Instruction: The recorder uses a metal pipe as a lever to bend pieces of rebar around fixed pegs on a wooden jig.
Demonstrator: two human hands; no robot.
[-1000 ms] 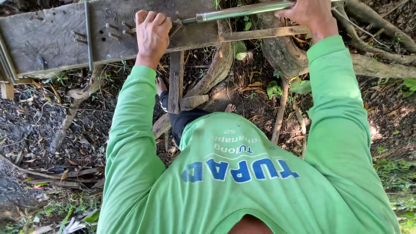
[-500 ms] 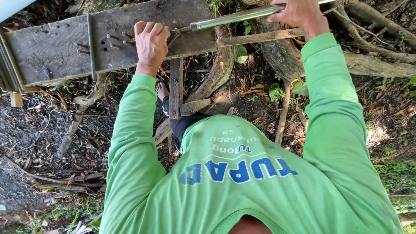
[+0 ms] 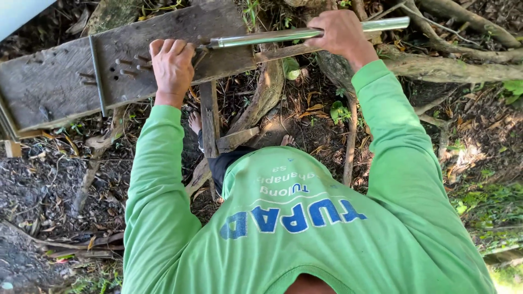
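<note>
— Weathered grey plank (image 3: 49, 81) first: has it moved?
— Barely; the left hand (image 3: 172, 64) stays pressed flat on it, grip open, beside the bent nails (image 3: 128, 68).
— The metal pipe (image 3: 305, 34)?
— The right hand (image 3: 340, 34), closed round it, has swung it slightly lower, its end levering at the plank.

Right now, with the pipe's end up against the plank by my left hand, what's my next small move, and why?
Probably lever the metal pipe a little with the right hand, while the left hand presses the weathered plank steady. The pipe's tip sits by the left fingers, close to the protruding nails, so keep it small.
</note>
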